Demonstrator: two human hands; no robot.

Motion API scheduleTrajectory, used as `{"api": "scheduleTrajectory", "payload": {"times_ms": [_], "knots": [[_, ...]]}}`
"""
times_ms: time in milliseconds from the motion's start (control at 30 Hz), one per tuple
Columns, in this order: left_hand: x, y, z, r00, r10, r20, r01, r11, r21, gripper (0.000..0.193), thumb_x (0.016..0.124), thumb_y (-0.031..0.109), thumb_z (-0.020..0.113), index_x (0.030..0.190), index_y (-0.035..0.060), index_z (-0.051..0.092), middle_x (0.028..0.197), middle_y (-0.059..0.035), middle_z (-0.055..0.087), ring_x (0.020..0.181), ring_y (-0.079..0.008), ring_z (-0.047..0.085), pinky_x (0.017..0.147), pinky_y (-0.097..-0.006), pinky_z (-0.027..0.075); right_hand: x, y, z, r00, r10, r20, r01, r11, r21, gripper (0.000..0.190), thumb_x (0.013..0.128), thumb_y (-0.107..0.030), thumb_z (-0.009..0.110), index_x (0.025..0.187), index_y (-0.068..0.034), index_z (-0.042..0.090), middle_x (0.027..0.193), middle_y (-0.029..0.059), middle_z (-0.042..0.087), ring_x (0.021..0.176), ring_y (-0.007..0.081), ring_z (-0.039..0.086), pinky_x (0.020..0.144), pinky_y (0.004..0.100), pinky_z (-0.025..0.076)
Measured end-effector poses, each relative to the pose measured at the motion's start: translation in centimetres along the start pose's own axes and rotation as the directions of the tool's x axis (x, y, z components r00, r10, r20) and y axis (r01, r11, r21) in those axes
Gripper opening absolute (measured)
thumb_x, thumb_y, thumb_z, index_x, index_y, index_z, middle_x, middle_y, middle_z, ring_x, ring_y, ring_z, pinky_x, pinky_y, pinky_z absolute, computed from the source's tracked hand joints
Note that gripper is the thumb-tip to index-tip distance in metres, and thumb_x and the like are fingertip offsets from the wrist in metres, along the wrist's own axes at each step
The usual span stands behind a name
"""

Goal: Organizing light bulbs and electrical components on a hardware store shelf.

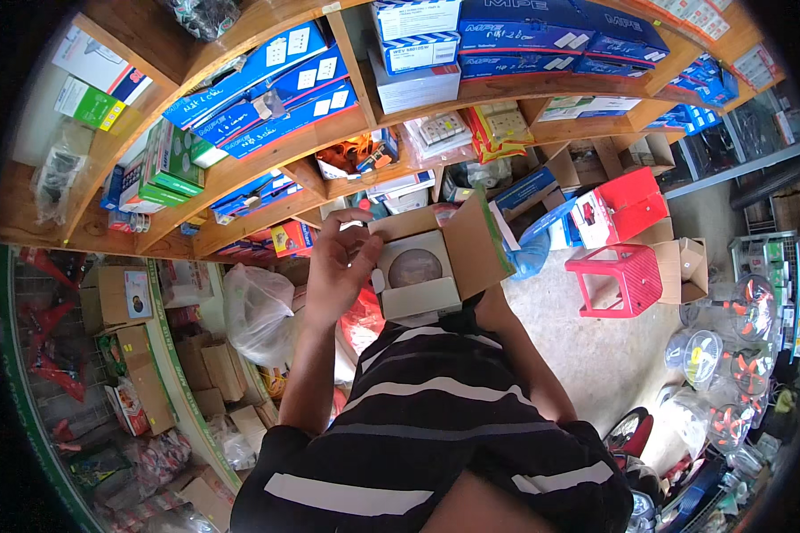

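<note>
In front of my chest is a small cardboard box (421, 301) with its lid flap (478, 250) raised on the right. Inside it a round, dark, smooth-faced item (415, 268) sits in a white inner carton. My left hand (342, 270) is at the box's upper left corner, thumb against the edge and curled fingers apart. From the right, my right hand (492, 308) reaches under the box and supports it; the flap and box hide its fingers.
Wooden shelves (293, 148) ahead hold blue MPE boxes (527, 36). A clear plastic bag (259, 313) lies left. To the right stand a red plastic stool (617, 281), a red-and-white box (621, 206) and open cartons (681, 270). Wrapped fans (702, 356) stand farther right.
</note>
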State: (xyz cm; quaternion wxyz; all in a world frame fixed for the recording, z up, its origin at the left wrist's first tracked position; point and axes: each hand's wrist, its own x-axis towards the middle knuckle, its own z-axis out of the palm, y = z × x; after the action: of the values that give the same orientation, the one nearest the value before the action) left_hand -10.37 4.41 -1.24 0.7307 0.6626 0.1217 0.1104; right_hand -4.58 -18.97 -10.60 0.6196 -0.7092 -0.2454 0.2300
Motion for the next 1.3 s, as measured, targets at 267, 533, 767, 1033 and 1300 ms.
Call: {"api": "scheduleTrajectory", "payload": {"times_ms": [267, 533, 767, 1033, 1300], "knots": [[-0.8, 1.8, 0.7, 0.824, 0.561, 0.083, -0.487, 0.624, 0.611, 0.035, 0.064, 0.000, 0.079, 0.095, 0.0065, 0.065, 0.108, -0.0099, 0.050, 0.090, -0.0238, 0.055, 0.073, -0.0323, 0.049, 0.2, 2.0, -0.1, 0.982, -0.179, -0.059, 0.171, 0.978, -0.117, 0.081, 0.062, -0.015, 0.083, 0.132, 0.000, 0.046, 0.120, 0.0122, 0.059, 0.109, 0.0160, 0.055, 0.098, 0.0297, 0.039], [-0.8, 2.7, 0.9, 0.860, 0.471, 0.195, -0.453, 0.529, 0.718, 0.032, 0.063, 0.005, 0.078, 0.094, 0.0097, 0.068, 0.107, -0.0087, 0.052, 0.092, -0.0256, 0.053, 0.077, -0.0361, 0.046, 0.1, -0.3, -0.5, 0.996, 0.066, -0.064, -0.057, 0.990, 0.132, 0.088, 0.052, 0.001, 0.073, 0.135, -0.002, 0.044, 0.128, 0.0124, 0.054, 0.115, 0.0167, 0.051, 0.102, 0.0293, 0.033], [-0.7, 3.1, 1.5, 0.885, 0.419, 0.202, -0.432, 0.581, 0.690, 0.020, 0.068, 0.000, 0.072, 0.085, 0.0059, 0.063, 0.099, -0.0082, 0.051, 0.091, -0.0254, 0.053, 0.076, -0.0352, 0.044, -0.2, 0.5, -0.9, 0.992, -0.080, -0.100, 0.087, 0.994, 0.071, 0.089, 0.050, -0.001, 0.077, 0.134, -0.002, 0.046, 0.135, 0.0136, 0.048, 0.125, 0.0178, 0.044, 0.106, 0.0299, 0.029], [-1.5, 3.8, 1.5, 0.841, 0.513, 0.171, -0.492, 0.594, 0.637, 0.022, 0.070, -0.003, 0.068, 0.089, 0.0046, 0.059, 0.100, -0.0105, 0.052, 0.095, -0.0282, 0.053, 0.080, -0.0363, 0.043, -0.8, 2.3, -0.8, 0.991, 0.068, -0.116, -0.056, 0.993, 0.103, 0.092, 0.052, -0.011, 0.085, 0.134, -0.002, 0.045, 0.134, 0.0138, 0.050, 0.121, 0.0189, 0.048, 0.103, 0.0306, 0.033], [-1.6, 3.6, 0.5, 0.928, 0.330, 0.172, -0.370, 0.873, 0.319, 0.019, 0.077, -0.006, 0.066, 0.092, 0.0023, 0.057, 0.089, -0.0081, 0.062, 0.084, -0.0178, 0.060, 0.075, -0.0309, 0.046, -0.1, 2.5, -0.9, 0.997, -0.042, -0.070, 0.038, 0.998, -0.049, 0.091, 0.053, -0.012, 0.085, 0.134, -0.002, 0.045, 0.130, 0.0131, 0.053, 0.117, 0.0181, 0.050, 0.101, 0.0297, 0.035]]}}
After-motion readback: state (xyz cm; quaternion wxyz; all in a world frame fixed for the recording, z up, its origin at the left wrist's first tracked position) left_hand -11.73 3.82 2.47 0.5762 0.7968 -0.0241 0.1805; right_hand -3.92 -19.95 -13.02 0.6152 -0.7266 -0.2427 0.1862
